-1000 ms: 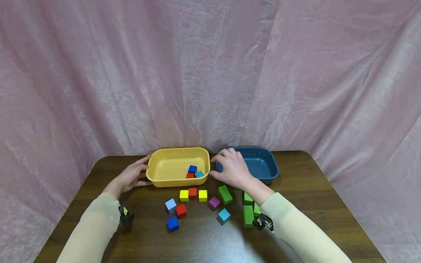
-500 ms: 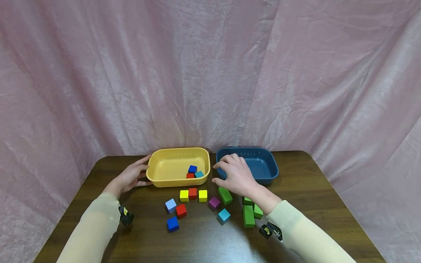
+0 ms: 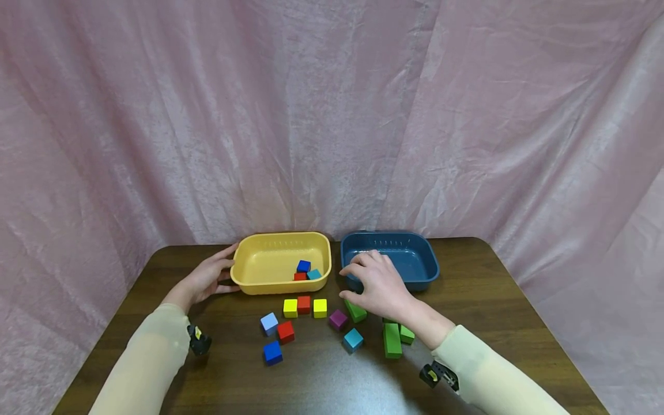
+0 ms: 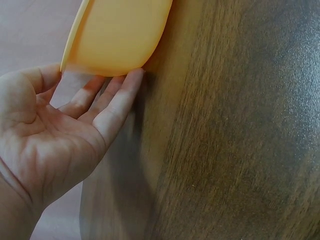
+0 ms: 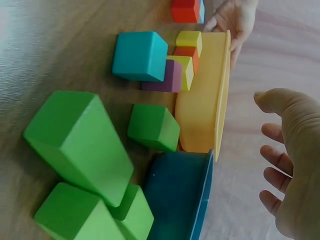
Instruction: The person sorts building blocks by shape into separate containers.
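Note:
My left hand (image 3: pixel 204 278) holds the left end of a yellow plastic basket (image 3: pixel 261 266). In the left wrist view the thumb touches its rim and other fingertips meet the lower wall. Inside lie a blue cube (image 3: pixel 303 266), a red cube (image 3: pixel 300 276) and a teal cube (image 3: pixel 314 275). My right hand (image 3: pixel 383 286) hovers over the front left of a blue basket (image 3: pixel 417 265), fingers spread and holding nothing. Partly hidden beneath it is a green block (image 3: pixel 357 312). More green blocks (image 3: pixel 392 341) stand under the right wrist.
Before the yellow basket sit two yellow cubes (image 3: pixel 320 308), red cubes (image 3: pixel 286 332), a light blue cube (image 3: pixel 269 324) and a dark blue cube (image 3: pixel 272 353). A purple cube (image 3: pixel 338 320) and a turquoise cube (image 3: pixel 353 340) lie right of them. A pink curtain (image 3: pixel 332 127) hangs behind the table.
My right hand has drawn away from the yellow basket's right end, moving right and toward the front. The left hand, both baskets and the blocks have stayed put.

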`<state>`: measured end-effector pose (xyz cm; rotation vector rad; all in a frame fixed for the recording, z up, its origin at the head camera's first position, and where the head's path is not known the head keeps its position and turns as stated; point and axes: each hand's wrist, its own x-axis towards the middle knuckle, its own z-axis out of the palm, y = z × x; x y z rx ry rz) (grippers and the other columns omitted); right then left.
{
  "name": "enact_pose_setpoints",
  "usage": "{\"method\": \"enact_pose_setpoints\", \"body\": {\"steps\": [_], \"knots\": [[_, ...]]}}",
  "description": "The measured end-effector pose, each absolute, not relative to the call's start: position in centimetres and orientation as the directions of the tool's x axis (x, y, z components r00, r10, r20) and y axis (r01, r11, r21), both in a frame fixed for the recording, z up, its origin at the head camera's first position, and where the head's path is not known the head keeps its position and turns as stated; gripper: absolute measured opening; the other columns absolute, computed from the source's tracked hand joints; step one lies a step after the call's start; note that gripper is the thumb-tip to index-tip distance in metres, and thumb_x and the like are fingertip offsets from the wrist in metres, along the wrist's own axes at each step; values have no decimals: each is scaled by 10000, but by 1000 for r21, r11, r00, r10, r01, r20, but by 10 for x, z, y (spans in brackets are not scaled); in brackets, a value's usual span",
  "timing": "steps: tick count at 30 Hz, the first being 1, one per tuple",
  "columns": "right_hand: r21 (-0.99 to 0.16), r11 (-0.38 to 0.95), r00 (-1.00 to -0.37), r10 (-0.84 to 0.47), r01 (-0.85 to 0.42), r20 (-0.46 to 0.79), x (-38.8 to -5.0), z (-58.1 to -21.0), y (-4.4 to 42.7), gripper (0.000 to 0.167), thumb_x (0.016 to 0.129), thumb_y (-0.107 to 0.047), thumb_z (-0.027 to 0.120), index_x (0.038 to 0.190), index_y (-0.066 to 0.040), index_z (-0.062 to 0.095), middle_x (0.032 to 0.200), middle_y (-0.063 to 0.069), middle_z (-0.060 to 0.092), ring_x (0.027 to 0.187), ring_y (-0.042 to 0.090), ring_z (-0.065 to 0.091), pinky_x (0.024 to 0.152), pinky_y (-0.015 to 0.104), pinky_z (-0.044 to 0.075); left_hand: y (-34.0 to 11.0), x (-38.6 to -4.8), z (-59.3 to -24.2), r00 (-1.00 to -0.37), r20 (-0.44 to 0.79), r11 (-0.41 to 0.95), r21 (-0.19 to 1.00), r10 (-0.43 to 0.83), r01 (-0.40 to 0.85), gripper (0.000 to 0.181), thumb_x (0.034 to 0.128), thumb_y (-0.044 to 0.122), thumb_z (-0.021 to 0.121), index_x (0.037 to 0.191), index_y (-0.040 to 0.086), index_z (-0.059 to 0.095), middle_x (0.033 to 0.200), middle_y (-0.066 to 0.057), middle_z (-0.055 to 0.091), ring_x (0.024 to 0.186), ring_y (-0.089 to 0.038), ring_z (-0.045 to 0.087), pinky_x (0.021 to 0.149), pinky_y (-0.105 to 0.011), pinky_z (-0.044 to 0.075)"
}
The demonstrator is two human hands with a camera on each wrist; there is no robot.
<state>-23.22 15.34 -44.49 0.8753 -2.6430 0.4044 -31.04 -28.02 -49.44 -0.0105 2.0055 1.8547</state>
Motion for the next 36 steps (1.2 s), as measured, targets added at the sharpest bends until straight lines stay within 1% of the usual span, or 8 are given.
{"method": "enact_pose_setpoints", "body": {"steps": [6, 14, 22, 27, 32, 36], "knots": [[-164, 765, -755, -533, -623, 383, -226, -449, 160, 361, 835, -474, 821, 1126, -267, 767, 1148, -49, 619, 1113, 203, 493, 935, 435, 423, -282, -310, -493, -918, -293, 123, 955, 267, -269, 638, 1118, 244, 424, 1660, 331, 98, 1645, -162, 192, 1260, -378, 547, 1008, -597, 481], [-156, 750, -739, -554, -643, 383, -215, -456, 166, 358, 828, -451, 833, 1117, -250, 771, 1128, -46, 632, 1091, 200, 503, 916, 422, 428, -282, -310, -494, -917, -295, 124, 955, 268, -271, 641, 1117, 246, 430, 1659, 337, 100, 1613, -191, 248, 1220, -356, 572, 1001, -587, 490], [-147, 735, -724, -577, -662, 378, -205, -466, 174, 385, 794, -442, 856, 1093, -210, 783, 1096, -38, 630, 1067, 202, 509, 910, 437, 426, -283, -311, -494, -919, -290, 126, 956, 267, -265, 642, 1117, 238, 425, 1660, 329, 95, 1608, -192, 249, 1246, -392, 547, 987, -581, 503], [-144, 721, -712, -594, -677, 374, -201, -474, 177, 386, 777, -439, 868, 1075, -210, 780, 1067, -59, 625, 1048, 186, 509, 884, 427, 431, -283, -309, -494, -919, -293, 124, 955, 263, -269, 639, 1119, 241, 420, 1660, 331, 92, 1608, -196, 252, 1251, -391, 545, 995, -589, 495], [-160, 712, -716, -613, -684, 333, -195, -481, 180, 382, 783, -439, 863, 1085, -220, 782, 1080, -68, 616, 1043, 169, 501, 867, 408, 433, -283, -306, -494, -919, -296, 124, 954, 261, -272, 638, 1120, 240, 418, 1659, 333, 92, 1625, -182, 225, 1265, -399, 535, 1002, -592, 488], [-167, 696, -706, -633, -699, 317, -190, -486, 182, 366, 786, -435, 866, 1079, -233, 782, 1073, -75, 599, 1039, 159, 488, 865, 389, 428, -283, -305, -493, -919, -292, 126, 955, 264, -267, 641, 1119, 241, 420, 1659, 331, 87, 1621, -200, 235, 1266, -398, 538, 991, -578, 503]]}}
